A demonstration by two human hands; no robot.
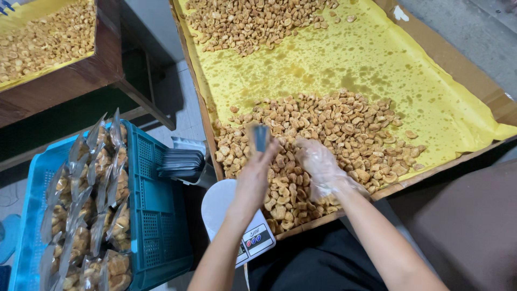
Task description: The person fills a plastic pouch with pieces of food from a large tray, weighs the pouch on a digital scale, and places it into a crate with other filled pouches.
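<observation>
My left hand (257, 171) holds up a small clear pouch (260, 138) over the near pile of golden fried snack pieces (328, 129). My right hand (319, 164), in a thin clear plastic glove, rests fingers-down in that pile just right of the pouch. The snacks lie on oil-stained yellow paper (371, 64) lining a large cardboard-edged tray (458, 59). A second pile (253, 21) sits at the tray's far end. Under my left forearm stands a small white scale (221, 207).
A blue plastic crate (156, 215) at the left holds several filled clear pouches (91, 183) standing upright. A stack of empty pouches (180, 164) lies between crate and tray. Another snack-filled wooden tray (48, 37) sits at the top left. Grey floor shows at the top right.
</observation>
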